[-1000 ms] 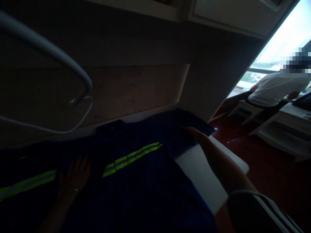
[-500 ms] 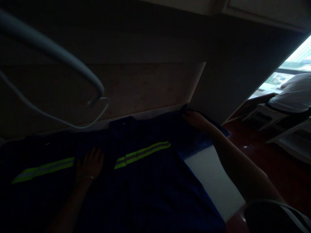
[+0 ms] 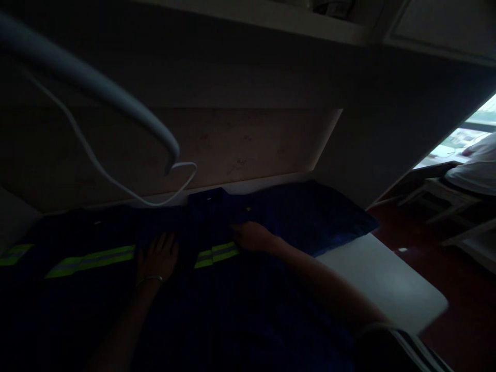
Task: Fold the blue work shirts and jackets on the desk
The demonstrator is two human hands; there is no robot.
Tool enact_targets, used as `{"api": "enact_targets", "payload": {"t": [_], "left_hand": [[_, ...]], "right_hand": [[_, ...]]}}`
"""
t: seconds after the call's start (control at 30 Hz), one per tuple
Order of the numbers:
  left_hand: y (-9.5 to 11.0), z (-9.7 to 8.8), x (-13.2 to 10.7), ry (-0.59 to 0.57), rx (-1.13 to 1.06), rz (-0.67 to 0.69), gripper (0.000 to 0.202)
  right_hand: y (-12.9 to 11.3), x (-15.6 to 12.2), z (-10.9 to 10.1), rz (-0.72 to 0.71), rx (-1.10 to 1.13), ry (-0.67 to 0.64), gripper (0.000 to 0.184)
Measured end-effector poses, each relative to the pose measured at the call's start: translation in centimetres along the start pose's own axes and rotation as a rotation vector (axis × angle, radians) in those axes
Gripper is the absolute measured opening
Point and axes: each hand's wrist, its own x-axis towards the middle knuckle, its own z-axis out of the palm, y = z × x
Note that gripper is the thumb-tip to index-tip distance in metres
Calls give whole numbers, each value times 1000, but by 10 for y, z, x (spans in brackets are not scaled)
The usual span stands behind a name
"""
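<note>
A dark blue work shirt [image 3: 271,289] with a yellow-green reflective stripe [image 3: 93,258] lies spread over a white board [image 3: 387,284]. My left hand [image 3: 158,257] rests flat on the shirt's chest, fingers stretched out, a bracelet at the wrist. To its right, my right hand [image 3: 251,236] lies palm down on the shirt at the right piece of the stripe [image 3: 215,254], its fingers low against the cloth. The shirt's collar [image 3: 207,199] points to the wall. The scene is very dim.
A pale curved tube [image 3: 89,82] with a thin white cord [image 3: 116,181] hangs over the left side. A wall panel [image 3: 240,144] stands behind the board. At the far right another person in a white top [image 3: 476,165] sits at a desk by a bright window. Red floor [image 3: 465,289] lies to the right.
My right hand has come back from the shirt's far right sleeve to the middle of the chest at the stripe. My left hand has stayed flat. The view has shifted to the left.
</note>
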Motion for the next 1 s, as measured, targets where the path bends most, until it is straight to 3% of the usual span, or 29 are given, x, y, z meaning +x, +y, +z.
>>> {"api": "enact_targets", "payload": {"t": [0.1,0.17,0.27,0.37,0.53,0.6,0.7,0.77,0.87,0.93,1.0], "left_hand": [[0,1,0,3,-11,-12,59],[0,0,0,-6,-18,-19,59],[0,0,-1,-10,-18,-13,60],[2,-2,0,-23,-29,-15,59],[18,-26,-15,32,-44,-7,56],[30,-42,-44,96,-53,63,53],[45,-59,-124,57,-143,267,48],[50,-56,-191,-10,-215,399,47],[52,-37,-268,94,-136,597,54],[54,-24,-290,198,-1,658,55],[56,-18,-295,251,89,672,52]], "right_hand": [[27,-2,-4,6,19,274,41],[50,-2,-1,91,-67,370,46],[83,-2,16,266,-194,238,54],[97,-1,28,326,-258,97,58],[68,-22,18,236,-352,217,54],[46,-51,15,161,-363,262,54],[14,-122,29,54,-363,270,52],[-3,-174,52,-12,-340,234,51],[-20,-231,93,-143,-326,154,50],[-27,-244,112,-192,-317,139,51],[-31,-243,120,-178,-289,172,49]]}}
